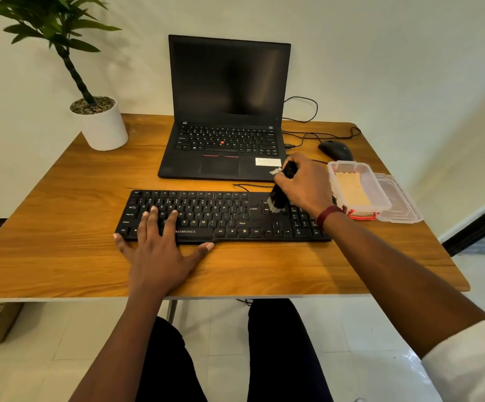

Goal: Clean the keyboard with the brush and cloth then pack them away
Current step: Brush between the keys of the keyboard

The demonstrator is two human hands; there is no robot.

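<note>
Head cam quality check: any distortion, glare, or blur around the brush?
Head view: wide-angle bending bows the table edges; brush in the right hand is slightly soft, keyboard legends readable; laptop screen shows only a dim reflection; the plant casts a soft shadow on the wall.

Right hand (305,184) gripping brush (279,195) on keyboard (221,216), left hand (160,245) flat

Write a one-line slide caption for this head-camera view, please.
Right hand holds the brush bristles-down on the keyboard while the flat left hand steadies it; cloth lies in the open box.
</note>
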